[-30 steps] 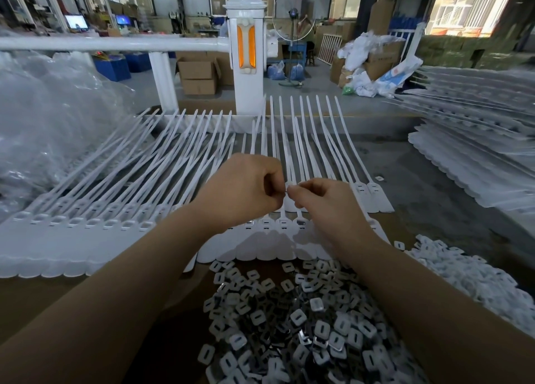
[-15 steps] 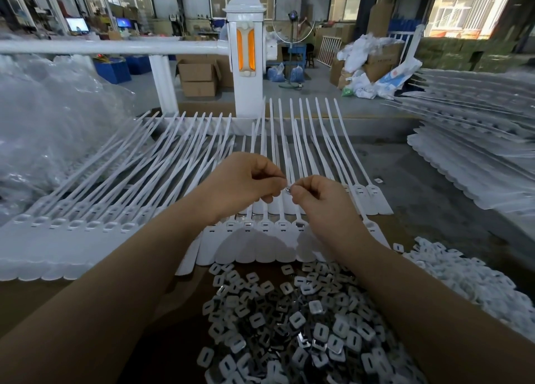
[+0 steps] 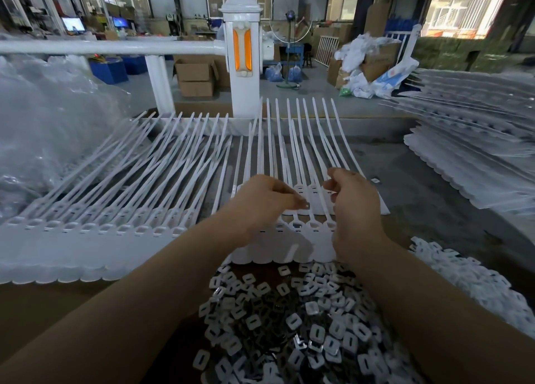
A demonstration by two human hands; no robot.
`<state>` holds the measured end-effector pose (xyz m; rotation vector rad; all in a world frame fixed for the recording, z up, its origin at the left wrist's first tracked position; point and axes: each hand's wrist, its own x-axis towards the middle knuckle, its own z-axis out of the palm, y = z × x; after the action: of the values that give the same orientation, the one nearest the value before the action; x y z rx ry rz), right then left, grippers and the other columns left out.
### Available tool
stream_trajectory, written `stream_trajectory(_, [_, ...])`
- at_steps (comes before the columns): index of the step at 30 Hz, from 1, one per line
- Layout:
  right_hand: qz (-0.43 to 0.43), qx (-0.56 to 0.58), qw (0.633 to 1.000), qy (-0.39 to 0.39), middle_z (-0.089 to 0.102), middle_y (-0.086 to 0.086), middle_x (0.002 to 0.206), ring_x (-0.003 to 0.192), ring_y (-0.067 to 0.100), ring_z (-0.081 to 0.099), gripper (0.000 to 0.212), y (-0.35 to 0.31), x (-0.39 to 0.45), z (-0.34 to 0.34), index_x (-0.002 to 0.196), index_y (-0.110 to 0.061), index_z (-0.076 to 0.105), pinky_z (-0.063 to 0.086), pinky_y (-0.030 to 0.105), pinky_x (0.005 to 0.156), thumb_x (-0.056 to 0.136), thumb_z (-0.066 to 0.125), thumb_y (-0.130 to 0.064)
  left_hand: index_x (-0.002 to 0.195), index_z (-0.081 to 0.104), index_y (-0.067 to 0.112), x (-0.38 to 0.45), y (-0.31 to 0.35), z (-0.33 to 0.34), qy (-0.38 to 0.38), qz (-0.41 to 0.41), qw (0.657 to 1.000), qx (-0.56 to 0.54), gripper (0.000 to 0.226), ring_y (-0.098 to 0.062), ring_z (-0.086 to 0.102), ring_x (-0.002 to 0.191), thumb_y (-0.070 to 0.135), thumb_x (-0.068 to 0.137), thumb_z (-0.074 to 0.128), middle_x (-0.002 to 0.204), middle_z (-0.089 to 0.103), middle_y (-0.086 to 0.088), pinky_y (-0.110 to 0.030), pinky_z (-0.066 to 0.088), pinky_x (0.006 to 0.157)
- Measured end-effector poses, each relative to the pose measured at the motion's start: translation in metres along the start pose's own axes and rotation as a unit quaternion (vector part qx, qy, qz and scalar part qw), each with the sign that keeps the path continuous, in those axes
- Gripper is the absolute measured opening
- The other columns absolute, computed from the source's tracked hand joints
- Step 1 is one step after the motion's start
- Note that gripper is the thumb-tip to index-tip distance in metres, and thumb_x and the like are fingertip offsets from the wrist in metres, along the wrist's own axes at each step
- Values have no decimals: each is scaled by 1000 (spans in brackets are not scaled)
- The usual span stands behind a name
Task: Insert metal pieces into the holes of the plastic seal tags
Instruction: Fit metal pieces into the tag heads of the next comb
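Seal tags (image 3: 292,239) lie fanned side by side mid-table, heads toward the near edge, so the holes line up for fast loading. Metal pieces (image 3: 289,325) are heaped nearest, within reach. Left hand (image 3: 265,201) pinches something small at its fingertips over the far tag row. Right hand (image 3: 354,204) is loosely curled, grip unclear. Versus half a second ago: hands have separated and moved farther out.

Factory/workshop floor w/ high windows; cardboard boxes (image 3: 194,78) and blue bins (image 3: 108,71) on bare concrete beyond a white railing post (image 3: 244,53); monitors (image 3: 73,24) glow at far left; seal tags (image 3: 86,233) in bulk rows across the bench, stacks (image 3: 474,163) at its right edge
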<state>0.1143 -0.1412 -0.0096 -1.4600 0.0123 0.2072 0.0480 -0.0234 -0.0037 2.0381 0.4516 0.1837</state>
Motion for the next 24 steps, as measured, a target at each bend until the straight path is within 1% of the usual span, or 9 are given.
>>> stream_trajectory(1, [7, 10, 1000, 7, 55, -8, 77, 68, 9, 44, 15, 0, 0, 0, 99, -16, 63, 33, 28, 60, 97, 50, -24, 76, 75, 26, 0, 1, 6, -3, -3, 1000, 14, 10, 1, 62, 74, 33, 83, 75, 78, 71, 13, -15, 45, 57])
stream_trajectory(3, [8, 13, 1000, 17, 55, -8, 75, 67, 9, 44, 17, 0, 1, 0, 99, -16, 65, 33, 27, 61, 98, 49, -24, 77, 76, 26, 2, 0, 17, -2, -9, 999, 45, 11, -11, 65, 85, 35, 82, 75, 82, 73, 8, -28, 53, 78])
stream_trajectory(4, [7, 11, 1000, 20, 55, -9, 74, 67, 9, 44, 17, 0, 2, 0, 99, -17, 65, 33, 27, 61, 98, 49, -23, 77, 76, 26, 3, -1, 21, 3, -11, 998, 61, 12, -14, 65, 89, 36, 82, 76, 83, 73, 7, -37, 51, 91])
stream_trajectory(6, [8, 7, 1000, 19, 55, -9, 73, 67, 9, 43, 17, 0, 2, 0, 95, -19, 65, 33, 28, 61, 98, 49, -24, 76, 75, 25, 5, -3, 26, 16, -11, 996, 81, 14, -17, 64, 94, 38, 81, 75, 82, 72, 7, -48, 42, 103])
stream_trajectory(8, [7, 7, 1000, 16, 56, -9, 74, 67, 9, 44, 16, 1, 2, 1, 92, -22, 64, 34, 29, 62, 97, 49, -23, 78, 75, 24, 7, -5, 30, 31, -10, 995, 94, 16, -15, 64, 91, 40, 80, 75, 80, 72, 7, -49, 37, 106])
stream_trajectory(10, [4, 9, 1000, 16, 56, -9, 73, 67, 8, 44, 15, 1, 1, 1, 93, -21, 64, 34, 29, 62, 97, 49, -22, 80, 75, 25, 7, -6, 33, 43, -5, 989, 138, 20, -9, 61, 88, 45, 80, 73, 80, 72, 8, -46, 26, 108])
stream_trajectory(13, [1, 13, 1000, 12, 56, -9, 73, 67, 7, 44, 16, 1, -1, 2, 96, -21, 65, 35, 28, 63, 97, 49, -22, 80, 74, 27, 8, -7, 34, 52, 8, 982, 180, 22, -8, 58, 88, 48, 81, 69, 82, 71, 9, -46, 15, 103])
stream_trajectory(21, [-3, 8, 1000, 3, 57, -8, 75, 62, 6, 42, 18, 0, -4, 2, 90, -25, 63, 33, 25, 61, 99, 48, -21, 74, 64, 32, 10, -7, 33, 48, 18, 977, 207, 20, 0, 52, 77, 50, 80, 71, 79, 67, 12, -45, 20, 101])
stream_trajectory(24, [-1, 9, 1000, 4, 57, -8, 75, 64, 7, 43, 17, -1, -5, 1, 91, -24, 63, 33, 26, 62, 99, 48, -22, 75, 66, 34, 9, -7, 30, 46, 30, 978, 200, 18, 2, 52, 78, 50, 78, 74, 78, 64, 14, -46, 26, 104])
